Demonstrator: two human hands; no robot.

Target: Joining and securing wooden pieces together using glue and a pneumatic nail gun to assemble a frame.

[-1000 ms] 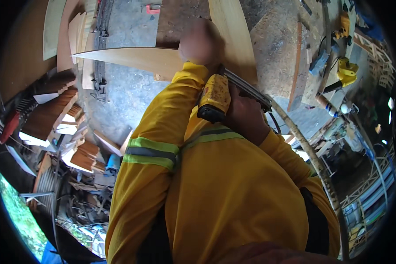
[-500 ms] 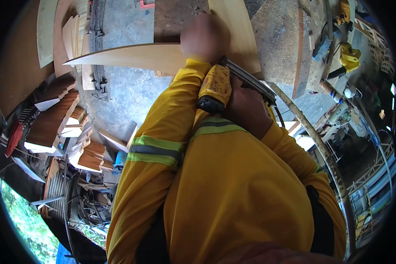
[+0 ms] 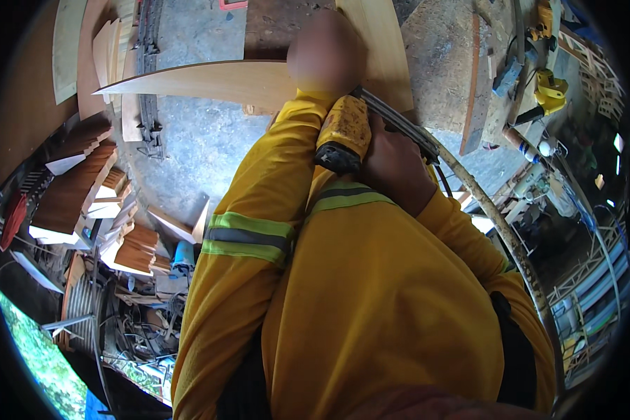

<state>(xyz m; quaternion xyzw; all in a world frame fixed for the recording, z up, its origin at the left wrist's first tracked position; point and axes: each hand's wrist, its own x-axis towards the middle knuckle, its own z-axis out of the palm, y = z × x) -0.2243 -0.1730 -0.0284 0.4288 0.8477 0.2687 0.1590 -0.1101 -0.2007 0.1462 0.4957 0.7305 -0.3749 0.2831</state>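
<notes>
My right hand [image 3: 397, 162] is closed around a nail gun with a worn yellow body [image 3: 345, 127], a black end cap and a long dark magazine slanting down to the right. My left hand [image 3: 327, 52] is stretched out ahead and smeared by blur, so its fingers do not show. It lies over the place where a long, thin curved wooden board [image 3: 210, 79], tapering to a point at its left, meets a pale wooden plank [image 3: 378, 49]. The nail gun sits just beside my left wrist, and its nose is hidden.
A mottled pole [image 3: 497, 218] crosses close to my right arm. Metal rails [image 3: 147, 91] lie on the concrete floor at left, near stacked brown wood pieces [image 3: 75, 189]. A yellow power tool [image 3: 551, 91] stands at the far right beside a worn board [image 3: 476, 84].
The surroundings have shifted slightly left in the view. The curved board and my left hand appear a little higher. My right hand keeps its grip on the nail gun.
</notes>
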